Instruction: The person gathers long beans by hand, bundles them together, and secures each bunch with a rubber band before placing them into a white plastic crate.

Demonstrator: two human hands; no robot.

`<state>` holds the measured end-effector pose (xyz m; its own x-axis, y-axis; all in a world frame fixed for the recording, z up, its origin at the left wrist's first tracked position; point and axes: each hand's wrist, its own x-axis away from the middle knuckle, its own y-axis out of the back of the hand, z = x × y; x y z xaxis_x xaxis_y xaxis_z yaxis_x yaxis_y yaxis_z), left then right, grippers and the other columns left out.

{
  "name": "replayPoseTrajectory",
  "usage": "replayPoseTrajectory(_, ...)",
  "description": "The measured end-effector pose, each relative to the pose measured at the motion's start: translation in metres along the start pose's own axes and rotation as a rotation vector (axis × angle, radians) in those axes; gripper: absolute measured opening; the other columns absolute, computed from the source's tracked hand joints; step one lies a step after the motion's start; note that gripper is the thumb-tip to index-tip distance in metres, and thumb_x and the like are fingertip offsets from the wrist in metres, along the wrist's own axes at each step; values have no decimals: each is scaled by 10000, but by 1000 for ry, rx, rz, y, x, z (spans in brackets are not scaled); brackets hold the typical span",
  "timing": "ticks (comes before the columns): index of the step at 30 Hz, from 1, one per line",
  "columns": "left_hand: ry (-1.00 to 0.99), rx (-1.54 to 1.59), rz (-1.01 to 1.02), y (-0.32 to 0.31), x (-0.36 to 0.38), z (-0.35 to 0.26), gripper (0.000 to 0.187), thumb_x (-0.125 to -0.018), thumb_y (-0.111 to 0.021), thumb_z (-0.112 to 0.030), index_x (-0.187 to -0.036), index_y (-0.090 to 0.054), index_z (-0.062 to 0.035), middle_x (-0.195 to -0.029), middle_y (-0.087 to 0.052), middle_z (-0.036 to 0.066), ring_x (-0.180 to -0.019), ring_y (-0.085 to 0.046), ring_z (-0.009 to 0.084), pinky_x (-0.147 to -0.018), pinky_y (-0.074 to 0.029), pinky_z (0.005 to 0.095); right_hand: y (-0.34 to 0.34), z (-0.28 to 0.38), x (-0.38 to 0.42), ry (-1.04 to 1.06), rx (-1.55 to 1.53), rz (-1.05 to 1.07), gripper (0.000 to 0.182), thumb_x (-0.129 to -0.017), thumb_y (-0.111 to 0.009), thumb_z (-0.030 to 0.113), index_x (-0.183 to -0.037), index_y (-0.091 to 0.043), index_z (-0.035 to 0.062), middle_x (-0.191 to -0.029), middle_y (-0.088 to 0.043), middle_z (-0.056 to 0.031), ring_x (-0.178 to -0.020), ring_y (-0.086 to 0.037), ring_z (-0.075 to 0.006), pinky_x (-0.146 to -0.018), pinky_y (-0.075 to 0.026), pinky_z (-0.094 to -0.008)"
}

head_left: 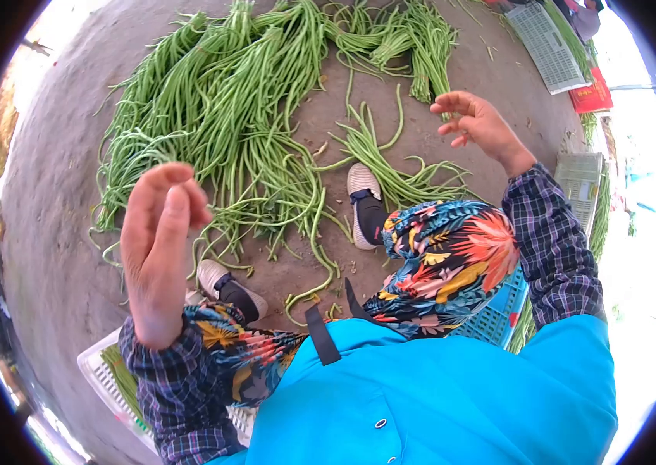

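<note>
My left hand (161,252) is raised over the left side of a big heap of long green beans (219,101). Its fingers are loosely bent, the thumb stands apart from them, and I see nothing held. Up at the right, my right hand (479,128) hovers with its fingers apart and nothing in it. Just beyond its fingertips hangs the lower end of a bunch of long beans (430,58) lying on the ground. A smaller loose bunch of long beans (390,167) lies between that hand and my shoe (363,186).
A white crate (115,387) with beans stands at my lower left, and a blue crate (490,318) is beside my right leg. Farther right are a grey crate (549,50), a red box (593,97) and another pale crate (578,174). My other shoe (215,275) rests near the heap.
</note>
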<state>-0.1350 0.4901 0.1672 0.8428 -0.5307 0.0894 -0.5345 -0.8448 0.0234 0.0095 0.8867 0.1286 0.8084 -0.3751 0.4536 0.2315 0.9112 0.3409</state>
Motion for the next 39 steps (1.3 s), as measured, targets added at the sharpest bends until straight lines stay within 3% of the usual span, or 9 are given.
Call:
replayPoseTrajectory(1, 1, 8, 19, 1, 0, 1, 270, -978, -421, -211, -1132, -522, -13, -879, -525, 23, -773, -492, 99, -715, -392, 233, 11, -21, -3, -63, 72, -39, 398, -843, -477, 19, -1239, -484, 57, -1171, -569, -57, -870, -621, -135, -633, -529, -217)
replayPoseTrajectory(8, 40, -265, 24, 2, -8, 0, 249, -943, -469, -172, -1117, -494, 4, -851, -504, 36, -776, -471, 104, -725, -379, 229, 46, -158, -28, -189, -145, -310, 392, -811, -551, 35, -1201, -505, 38, -1138, -583, -58, -883, -622, -152, -648, -538, -273)
replayPoseTrajectory(12, 97, -323, 52, 2, -15, 9, 278, -938, -482, -188, -1115, -480, 26, -867, -500, 58, -780, -470, 119, -743, -377, 241, 51, -218, -60, -184, -25, -424, 311, -819, -554, 56, -1129, -563, 32, -1057, -619, -57, -850, -624, -146, -644, -543, -286)
replayPoseTrajectory(14, 132, -339, 48, 2, -19, 14, 277, -934, -487, -179, -1105, -472, 39, -866, -490, 67, -780, -471, 129, -748, -378, 251, 55, -244, -77, -210, 215, -444, 274, -847, -533, 52, -1120, -558, 45, -1007, -608, -15, -837, -603, -104, -649, -530, -261)
replayPoseTrajectory(17, 202, -432, 24, 6, -24, 23, 261, -919, -504, -174, -1057, -483, 46, -847, -480, 69, -770, -478, 144, -745, -385, 269, 51, -274, -103, -238, 141, -523, 277, -828, -528, 33, -1098, -585, 33, -1002, -623, -45, -805, -620, -125, -607, -534, -271)
replayPoseTrajectory(24, 238, -596, 63, 8, -42, 31, 257, -929, -501, -198, -1056, -491, 25, -899, -474, 73, -808, -475, 139, -748, -385, 252, 32, -270, -170, -259, -64, -604, 375, -809, -462, -40, -1161, -567, 35, -1073, -623, -90, -783, -649, -178, -557, -536, -289)
replayPoseTrajectory(30, 199, -671, 86, 9, -58, 35, 205, -902, -510, -129, -1039, -502, 23, -884, -487, 81, -783, -485, 149, -745, -396, 261, 34, -249, -216, -263, 0, -493, 359, -850, -403, -24, -1174, -544, 38, -1148, -588, -71, -818, -629, -158, -558, -508, -262)
replayPoseTrajectory(35, 149, -719, 60, 8, -74, 40, 233, -823, -584, -76, -1027, -525, 21, -809, -529, 116, -725, -528, 206, -677, -417, 298, 33, -258, -243, -266, 108, -537, 297, -863, -500, 90, -1143, -591, 54, -1050, -620, -45, -803, -618, -114, -569, -492, -240)
replayPoseTrajectory(39, 65, -789, 100, 9, -80, 44, 261, -810, -615, -63, -1038, -527, 27, -818, -547, 124, -728, -544, 222, -664, -434, 312, 9, -265, -243, -50, 287, -540, 314, -843, -516, 80, -1142, -594, 23, -1016, -641, -69, -804, -627, -131, -675, -492, -265)
